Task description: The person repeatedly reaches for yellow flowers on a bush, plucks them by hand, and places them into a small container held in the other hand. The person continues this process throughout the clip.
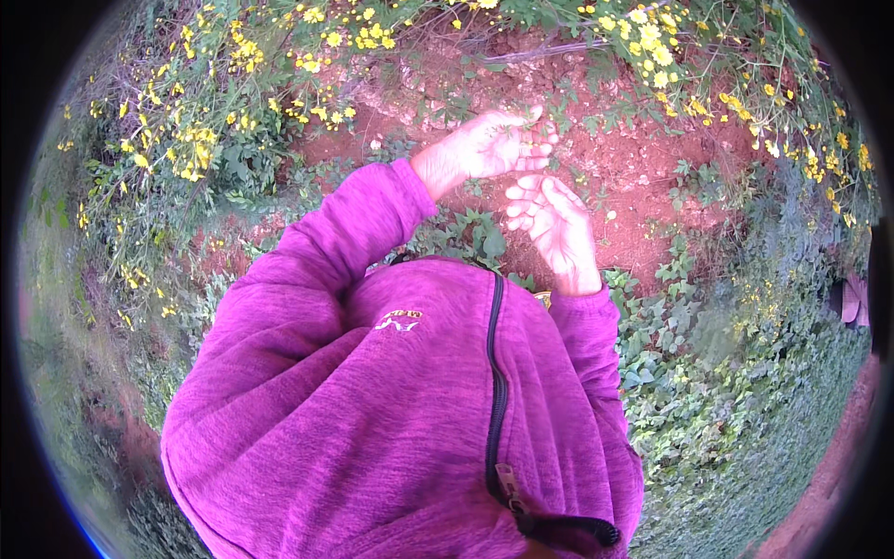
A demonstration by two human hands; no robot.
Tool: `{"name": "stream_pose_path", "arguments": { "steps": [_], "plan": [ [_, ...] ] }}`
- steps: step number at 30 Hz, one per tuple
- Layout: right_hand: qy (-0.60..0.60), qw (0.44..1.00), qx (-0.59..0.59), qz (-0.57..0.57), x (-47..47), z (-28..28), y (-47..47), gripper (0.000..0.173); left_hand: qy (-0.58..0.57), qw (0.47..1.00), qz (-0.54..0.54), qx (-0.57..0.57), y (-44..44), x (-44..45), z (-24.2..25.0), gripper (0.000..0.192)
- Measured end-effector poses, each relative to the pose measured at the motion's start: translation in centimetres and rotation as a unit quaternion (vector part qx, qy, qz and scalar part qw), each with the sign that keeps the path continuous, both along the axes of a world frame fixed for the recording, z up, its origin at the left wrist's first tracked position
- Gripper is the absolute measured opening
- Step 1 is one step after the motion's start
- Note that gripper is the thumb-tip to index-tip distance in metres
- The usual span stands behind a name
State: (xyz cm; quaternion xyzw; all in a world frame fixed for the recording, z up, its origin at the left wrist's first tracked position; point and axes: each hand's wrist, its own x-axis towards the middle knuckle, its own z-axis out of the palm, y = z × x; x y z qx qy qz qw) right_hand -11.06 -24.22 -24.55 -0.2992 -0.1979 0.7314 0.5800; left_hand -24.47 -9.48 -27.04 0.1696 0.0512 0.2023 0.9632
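My left hand [492, 145] is stretched out over red soil [632, 185], palm turned up and fingers slightly apart. Thin green stems show across its fingertips; whether they touch the hand cannot be made out. Just below and to the right is my right hand [555, 223], its palm in view and its fingers loosely curled with gaps between them. Nothing is visible in it. Both hands are washed out by bright light. Leafy green plants [482, 237] grow on the ground between my hands and my body.
Yellow flowers [653, 45] on bushy stems hang in at the upper right, and more yellow blossoms [195, 150] fill the upper left. A bare woody stem [545, 52] crosses the soil at the top. Dense low leaves [698, 419] cover the lower right, beside a reddish earth strip [821, 482].
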Motion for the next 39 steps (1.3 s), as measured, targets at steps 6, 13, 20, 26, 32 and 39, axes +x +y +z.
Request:
{"name": "stream_pose_path", "arguments": {
  "steps": [6, 13, 20, 26, 32, 39],
  "plan": [
    [-0.028, 0.998, -0.035, -0.033, -0.4, -1.2, -0.5, 0.029, 0.061, 0.995, -0.049, 0.061, -0.9, 1.7, 1.5, 0.021],
    [0.017, 0.996, -0.041, -0.073, 0.5, 0.0, -0.8, 0.047, 0.152, 0.982, -0.038, 0.104, -2.6, 1.3, 1.5, 0.025],
    [-0.032, 0.995, -0.049, -0.078, -0.2, 1.0, -0.7, 0.039, 0.152, 0.983, -0.033, 0.093, -3.5, 1.2, 1.4, 0.03],
    [-0.01, 0.994, -0.048, -0.094, -0.3, 1.2, -1.3, 0.023, 0.152, 0.985, 0.011, 0.087, -3.9, 1.4, 0.8, 0.023],
    [0.01, 0.996, -0.023, -0.085, 0.0, -0.4, -1.6, 0.02, 0.172, 0.983, 0.033, 0.053, -3.8, 1.4, 0.9, 0.021],
    [0.049, 0.995, -0.05, -0.071, 0.0, -1.4, -2.3, 0.029, 0.161, 0.979, 0.095, 0.079, -2.9, 0.8, 1.3, 0.019]
  ]
}}
